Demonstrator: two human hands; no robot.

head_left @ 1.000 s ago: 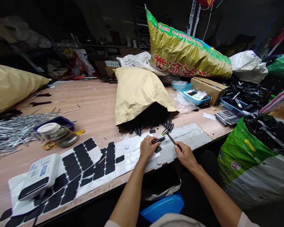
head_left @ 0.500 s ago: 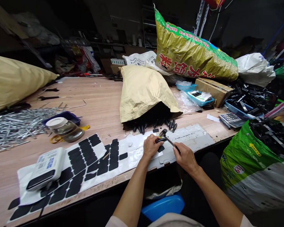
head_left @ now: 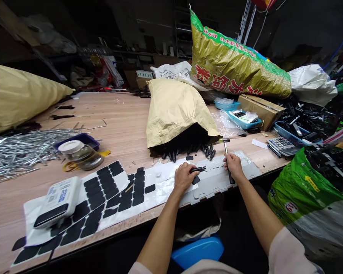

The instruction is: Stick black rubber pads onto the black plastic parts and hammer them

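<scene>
My left hand is closed round one end of a slim black part, which lies low over the grey-white board and points right. My right hand grips the handle of a small hammer. The hammer's head is up, beyond the fingers, and the black handle end sticks out below; it is apart from the black part. Behind the hands, several black handle-like pieces spill from the mouth of a tan paper sack. A black rounded pad lies partly under the left hand's part.
To the left are sheets of black pads, a white scale-like box, a lidded jar and a pile of metal rods. Right are a calculator, blue baskets and a green sack. The table edge runs close in front.
My right hand has moved right with the hammer, whose head has come away from the black part and swung upright. My left hand keeps its hold almost in place. The view has shifted slightly.
</scene>
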